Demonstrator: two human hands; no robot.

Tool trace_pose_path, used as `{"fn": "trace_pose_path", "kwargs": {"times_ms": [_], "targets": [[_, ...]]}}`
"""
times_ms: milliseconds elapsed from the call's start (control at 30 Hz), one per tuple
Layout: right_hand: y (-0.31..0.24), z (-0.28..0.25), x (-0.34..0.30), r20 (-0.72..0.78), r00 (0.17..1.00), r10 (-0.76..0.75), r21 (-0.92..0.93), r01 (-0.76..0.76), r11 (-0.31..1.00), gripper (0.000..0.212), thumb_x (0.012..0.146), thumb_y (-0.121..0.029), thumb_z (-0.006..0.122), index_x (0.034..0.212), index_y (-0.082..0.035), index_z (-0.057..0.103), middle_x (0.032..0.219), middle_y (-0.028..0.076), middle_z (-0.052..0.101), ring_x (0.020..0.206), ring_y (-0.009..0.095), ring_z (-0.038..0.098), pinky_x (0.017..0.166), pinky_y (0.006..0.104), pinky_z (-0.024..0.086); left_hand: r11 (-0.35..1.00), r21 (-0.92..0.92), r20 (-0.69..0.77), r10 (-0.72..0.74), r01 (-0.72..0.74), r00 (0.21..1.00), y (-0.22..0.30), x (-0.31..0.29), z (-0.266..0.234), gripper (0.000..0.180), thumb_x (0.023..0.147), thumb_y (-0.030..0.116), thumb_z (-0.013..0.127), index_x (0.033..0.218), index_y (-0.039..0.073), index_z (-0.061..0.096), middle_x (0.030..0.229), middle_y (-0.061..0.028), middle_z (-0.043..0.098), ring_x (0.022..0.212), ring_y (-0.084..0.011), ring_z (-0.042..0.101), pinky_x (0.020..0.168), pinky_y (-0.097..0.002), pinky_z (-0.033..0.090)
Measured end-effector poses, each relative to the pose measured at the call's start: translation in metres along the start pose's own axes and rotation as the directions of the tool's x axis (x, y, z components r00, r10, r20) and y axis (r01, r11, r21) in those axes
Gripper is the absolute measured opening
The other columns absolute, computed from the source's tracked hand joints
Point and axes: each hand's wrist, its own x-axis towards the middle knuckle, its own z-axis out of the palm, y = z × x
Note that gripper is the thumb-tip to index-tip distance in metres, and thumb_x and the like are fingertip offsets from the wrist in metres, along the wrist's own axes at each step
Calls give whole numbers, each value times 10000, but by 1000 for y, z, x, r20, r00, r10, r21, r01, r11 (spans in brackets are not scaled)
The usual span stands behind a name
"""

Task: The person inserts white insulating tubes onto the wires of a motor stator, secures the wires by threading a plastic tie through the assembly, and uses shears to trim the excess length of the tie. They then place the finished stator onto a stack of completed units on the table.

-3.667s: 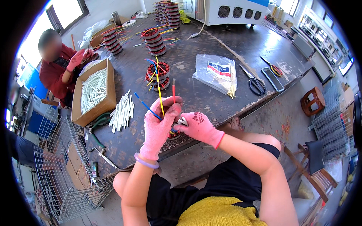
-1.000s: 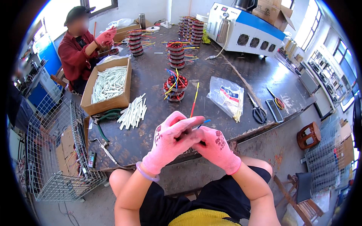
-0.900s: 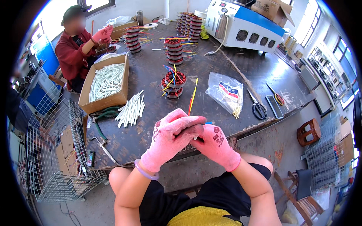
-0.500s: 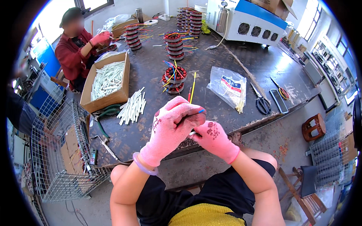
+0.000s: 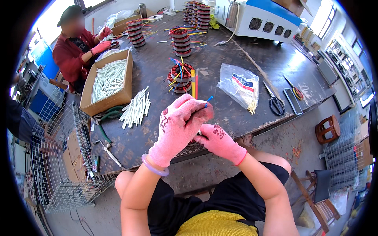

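My left hand (image 5: 182,128), in a pink glove, is closed over the table's near edge. A blue wire (image 5: 209,100) sticks up from between its thumb and fingers. A yellow lead (image 5: 193,82) and a red lead (image 5: 196,87) rise behind its knuckles. Just below, to the right, my right hand (image 5: 221,143), gloved alike, pinches close under the left fingers. A small whitish piece shows at its fingertips; the rest is hidden by the gloves. Beyond my hands stands a short stack of motor stators (image 5: 181,76) with dark red windings and coloured wires.
White sleeves (image 5: 135,107) lie left of my hands, by a cardboard box (image 5: 128,88) of more. Pliers (image 5: 104,118) rest nearby. To the right are a plastic bag (image 5: 232,80), scissors (image 5: 276,106) and a phone (image 5: 292,101). A co-worker (image 5: 75,51) sits at the far left.
My hands have shifted slightly, and more of the blue wire stands out of my left hand. The yellow and red leads now look thicker and nearer. The co-worker's hands have come lower.
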Motion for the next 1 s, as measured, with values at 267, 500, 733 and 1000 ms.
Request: {"fn": "trace_pose_path", "kwargs": {"times_ms": [267,500,733,1000], "targets": [[14,23,0,-1,1000,28,-269,-27,963,179,887,-176,638,973,-40,558,901,164,631,880,368,641,749,455,517,996,-75,-50,33,-37,998,-4,-5,4,145,810,-83,607,926,-38,681,863,-88,661,769,-161,643,706,-279,533],[0,11,-2,23,999,-33,-280,38,959,148,879,-158,620,927,-32,558,872,169,634,800,353,658,692,452,535,999,-23,-40,37,-37,999,-5,-9,-4,105,805,-67,642,899,-37,679,847,-82,661,765,-159,639,705,-282,530],[8,26,-8,-24,999,40,-347,-45,937,162,878,-159,621,969,-35,573,891,182,645,794,353,668,672,452,541,992,-127,-31,21,-25,999,-7,-16,5,194,814,-140,610,961,-32,677,921,-72,616,765,-118,661,694,-245,535],[-30,-24,-40,75,886,458,374,-450,811,221,986,-173,543,1135,-28,620,744,25,619,660,92,575,603,272,479,917,-224,-131,-364,330,922,-35,-30,4,533,823,152,785,1262,7,522,1080,-65,591,639,-46,496,601,-230,461]]}}
